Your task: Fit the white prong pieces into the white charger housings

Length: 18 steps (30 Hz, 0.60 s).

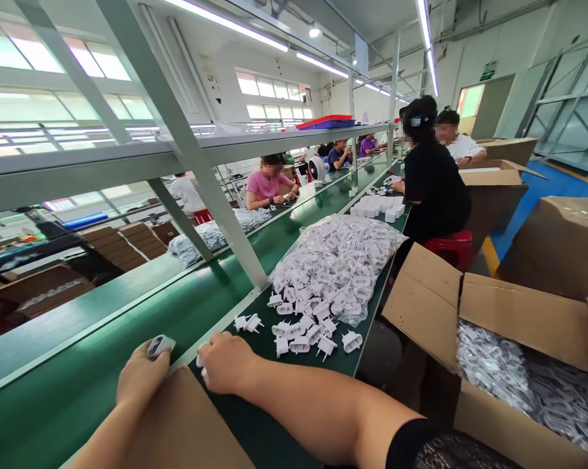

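My left hand (140, 376) is closed on a white plug adapter (161, 345), whose oval end faces up between thumb and fingers. To its right, my right hand (230, 361) is closed, back of the hand upward, over a small white plastic piece (200, 359). Most of that piece is hidden by the fingers, but it resembles the other plug parts. Beyond my right hand, loose white plug adapters (299, 344) lie on the green bench, some with pins showing. Behind them a clear plastic bag (342, 251) spills many more. Below my hands is a brown cardboard piece (191, 423).
A green conveyor belt (127, 332) runs along the left, beside a metal frame post (225, 221). An open carton (532, 312) holding bagged parts stands at right. A co-worker in black (435, 169) sits farther along the bench; another in pink (269, 185) sits across the belt.
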### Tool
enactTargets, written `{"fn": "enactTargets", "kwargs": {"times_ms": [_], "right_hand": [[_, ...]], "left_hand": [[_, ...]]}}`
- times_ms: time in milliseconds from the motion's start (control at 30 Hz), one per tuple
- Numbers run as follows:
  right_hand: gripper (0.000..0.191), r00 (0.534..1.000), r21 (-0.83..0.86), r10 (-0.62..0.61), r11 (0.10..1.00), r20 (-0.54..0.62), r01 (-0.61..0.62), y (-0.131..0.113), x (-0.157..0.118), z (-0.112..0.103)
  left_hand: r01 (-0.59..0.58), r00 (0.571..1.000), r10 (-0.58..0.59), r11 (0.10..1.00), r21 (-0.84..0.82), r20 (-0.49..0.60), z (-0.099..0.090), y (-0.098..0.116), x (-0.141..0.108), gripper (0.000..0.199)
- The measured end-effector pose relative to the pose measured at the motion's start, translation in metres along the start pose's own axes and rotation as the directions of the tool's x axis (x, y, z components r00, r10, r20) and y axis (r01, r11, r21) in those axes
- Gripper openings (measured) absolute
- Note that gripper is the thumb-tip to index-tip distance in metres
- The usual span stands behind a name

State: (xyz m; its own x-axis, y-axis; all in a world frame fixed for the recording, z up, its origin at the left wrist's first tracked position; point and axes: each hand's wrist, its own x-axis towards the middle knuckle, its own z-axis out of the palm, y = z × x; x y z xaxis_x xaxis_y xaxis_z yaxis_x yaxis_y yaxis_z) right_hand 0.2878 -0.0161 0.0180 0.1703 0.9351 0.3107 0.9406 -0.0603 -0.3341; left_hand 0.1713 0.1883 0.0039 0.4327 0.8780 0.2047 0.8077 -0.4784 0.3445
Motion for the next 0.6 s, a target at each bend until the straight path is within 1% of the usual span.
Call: {"fn": "enactTargets", "kwargs": {"times_ms": [33,100,200,267,300,333,367,400,467,500,533,567,600], "right_hand": [[0.028,1.0,0.004,0.006,1.0,-0.015,-0.006,0.001,-0.001,-0.003],[0.028,0.999,0.014,0.011,1.0,-0.03,-0.011,0.001,-0.002,-0.009],[0.03,0.999,0.087,0.047,0.995,-0.01,-0.046,0.001,-0.003,-0.017],[0.025,0.996,0.171,0.092,0.981,0.014,-0.093,0.002,-0.005,-0.018],[0.023,0.995,0.198,0.092,0.976,0.025,-0.095,0.003,-0.005,-0.017],[0.023,0.995,0.232,0.093,0.968,0.033,-0.098,0.005,-0.004,-0.015],[0.025,0.995,0.274,0.093,0.957,0.038,-0.1,0.008,-0.003,-0.011],[0.027,0.995,0.32,0.096,0.942,0.042,-0.104,0.011,0.0,-0.008],[0.027,0.993,0.425,0.105,0.897,0.055,-0.119,0.017,0.008,0.001],[0.023,0.991,0.479,0.111,0.868,0.07,-0.131,0.018,0.012,0.004],[0.021,0.99,0.533,0.109,0.834,0.091,-0.141,0.019,0.016,0.006],[0.022,0.987,0.587,0.102,0.795,0.122,-0.155,0.019,0.018,0.007],[0.027,0.984,0.634,0.091,0.754,0.153,-0.168,0.017,0.019,0.007]], "left_hand": [[-0.019,1.0,0.018,0.999,-0.033,-0.013,-0.003,-0.002,-0.009,0.065],[0.005,1.0,-0.005,0.996,-0.085,-0.003,-0.011,-0.005,-0.034,0.06],[-0.034,0.999,0.037,0.987,-0.156,0.019,-0.025,-0.012,-0.086,0.059],[-0.13,0.991,0.132,0.974,-0.185,-0.002,-0.036,-0.014,-0.125,0.059],[-0.184,0.983,0.181,0.966,-0.184,-0.033,-0.041,-0.014,-0.145,0.057],[-0.26,0.966,0.257,0.946,-0.195,-0.042,-0.046,-0.012,-0.162,0.053],[-0.313,0.95,0.31,0.929,-0.199,-0.045,-0.049,-0.01,-0.178,0.049],[-0.337,0.941,0.337,0.92,-0.201,-0.035,-0.051,-0.007,-0.191,0.045],[-0.338,0.937,0.35,0.911,-0.236,0.009,-0.052,-0.002,-0.208,0.04],[-0.314,0.944,0.329,0.91,-0.271,0.01,-0.052,0.0,-0.214,0.042],[-0.283,0.955,0.296,0.906,-0.314,-0.006,-0.05,0.0,-0.217,0.048],[-0.252,0.965,0.262,0.898,-0.36,-0.021,-0.049,0.001,-0.219,0.055],[-0.224,0.972,0.231,0.885,-0.409,-0.034,-0.048,0.0,-0.219,0.06]]}}
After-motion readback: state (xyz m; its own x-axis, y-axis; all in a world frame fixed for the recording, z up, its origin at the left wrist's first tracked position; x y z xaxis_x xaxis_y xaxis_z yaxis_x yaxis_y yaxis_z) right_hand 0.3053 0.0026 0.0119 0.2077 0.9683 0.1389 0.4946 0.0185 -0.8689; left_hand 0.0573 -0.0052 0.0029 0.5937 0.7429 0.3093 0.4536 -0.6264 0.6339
